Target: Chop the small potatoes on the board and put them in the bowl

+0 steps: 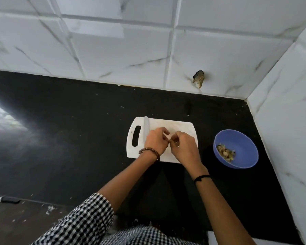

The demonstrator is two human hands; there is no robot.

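The white cutting board (pixel 184 127) lies on the black counter. Over its middle, my left hand (pixel 155 141) and my right hand (pixel 184 147) meet fingertip to fingertip with curled fingers. They pinch a small potato piece (pixel 170 140) that is almost wholly hidden between them. A knife blade (pixel 146 128) lies flat on the board's left part, pointing away from me, and its handle is hidden under my left hand. To the right of the board stands the blue bowl (pixel 244 138), holding several chopped brownish pieces (pixel 226 152).
The black counter (pixel 69 138) stretches wide to the left, with crumbs scattered on it. White tiled walls close the back and the right side, just beyond the bowl. A small dark object (pixel 9 199) lies by the counter's front left edge.
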